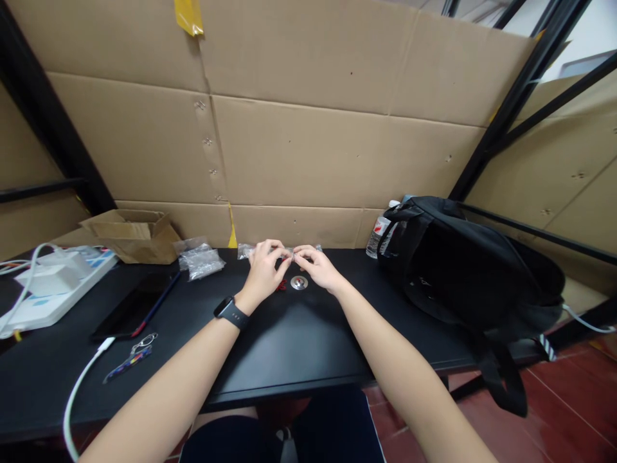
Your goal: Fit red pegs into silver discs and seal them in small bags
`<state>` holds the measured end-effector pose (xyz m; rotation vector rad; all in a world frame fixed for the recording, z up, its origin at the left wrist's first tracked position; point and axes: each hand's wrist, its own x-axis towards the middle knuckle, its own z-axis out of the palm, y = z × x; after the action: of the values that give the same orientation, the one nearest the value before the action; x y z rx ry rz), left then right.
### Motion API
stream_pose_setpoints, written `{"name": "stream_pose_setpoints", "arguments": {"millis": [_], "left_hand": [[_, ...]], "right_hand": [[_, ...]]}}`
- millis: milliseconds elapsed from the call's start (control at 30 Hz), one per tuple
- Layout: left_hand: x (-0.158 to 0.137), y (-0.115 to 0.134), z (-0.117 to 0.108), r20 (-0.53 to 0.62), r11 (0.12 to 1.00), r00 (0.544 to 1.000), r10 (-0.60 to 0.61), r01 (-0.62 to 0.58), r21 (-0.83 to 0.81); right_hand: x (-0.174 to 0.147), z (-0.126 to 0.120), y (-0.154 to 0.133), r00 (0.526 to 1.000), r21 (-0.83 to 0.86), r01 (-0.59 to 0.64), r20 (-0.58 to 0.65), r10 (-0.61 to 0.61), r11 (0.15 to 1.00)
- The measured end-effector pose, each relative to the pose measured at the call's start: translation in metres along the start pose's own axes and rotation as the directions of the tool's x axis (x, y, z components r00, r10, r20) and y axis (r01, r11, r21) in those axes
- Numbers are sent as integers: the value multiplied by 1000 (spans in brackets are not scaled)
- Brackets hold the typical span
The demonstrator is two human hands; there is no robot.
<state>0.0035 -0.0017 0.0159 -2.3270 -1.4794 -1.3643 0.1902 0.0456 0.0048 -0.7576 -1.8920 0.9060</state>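
Above the middle of the black table, my left hand [267, 265] and my right hand [315, 265] meet almost fingertip to fingertip. Both are closed in a pinch around something small and thin between them, too tiny to name. Just below the fingers a round silvery disc [299, 283] with a dark and reddish centre lies on the table. Beside it, partly hidden by my left hand, is a small red item [281, 285], perhaps cord or scissor handles; I cannot tell. Behind the hands lie clear plastic bags [245, 251], partly covered by my fingers.
A black backpack [463, 276] and a water bottle [378, 235] stand at right. On the left are a phone or tablet [137, 305] on a white cable, a keychain [130, 363], a crumpled plastic bag [201, 260], a paper bag [144, 241] and a power strip [72, 289]. Cardboard [308, 161] walls the back.
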Motion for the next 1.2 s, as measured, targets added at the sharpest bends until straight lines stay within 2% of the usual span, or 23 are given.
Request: {"name": "stream_pose_setpoints", "arguments": {"millis": [167, 333, 500, 600, 700, 800, 933, 1067, 1133, 1200], "left_hand": [[3, 0, -12, 138, 991, 985, 102, -89, -97], [4, -7, -9, 155, 998, 986, 65, -61, -35], [5, -15, -4, 147, 1000, 989, -9, 8, 7], [4, -23, -4, 210, 1000, 978, 18, -15, -16], [1, -32, -3, 315, 998, 947, 62, -61, -11], [-1, -39, 0, 371, 998, 927, 50, -63, 25], [2, -50, -4, 270, 985, 961, -66, 19, 173], [3, -80, -31, 169, 898, 960, -224, 136, 419], [0, -103, -51, 128, 816, 927, -352, 237, 528], [-5, -126, -72, 110, 721, 845, -523, 370, 586]], "right_hand": [[0, -2, 0, 1000, -73, 15, 13, -14, 997], [-2, -5, -8, 998, -141, 6, 59, 3, 990], [-2, -15, -9, 998, -185, 55, 21, -52, 981], [-2, -17, -5, 999, -213, 40, 35, -33, 976], [-2, -16, 2, 998, -322, 44, 47, -31, 946], [-3, -17, 10, 999, -507, 45, 16, -43, 861], [-3, -19, 23, 1000, -628, -19, -19, 9, 778], [-3, -18, 33, 994, -658, -94, -22, 105, 747], [-3, -18, 36, 991, -664, -107, -16, 130, 740], [-3, -19, 36, 991, -661, -109, -11, 136, 742]]}}
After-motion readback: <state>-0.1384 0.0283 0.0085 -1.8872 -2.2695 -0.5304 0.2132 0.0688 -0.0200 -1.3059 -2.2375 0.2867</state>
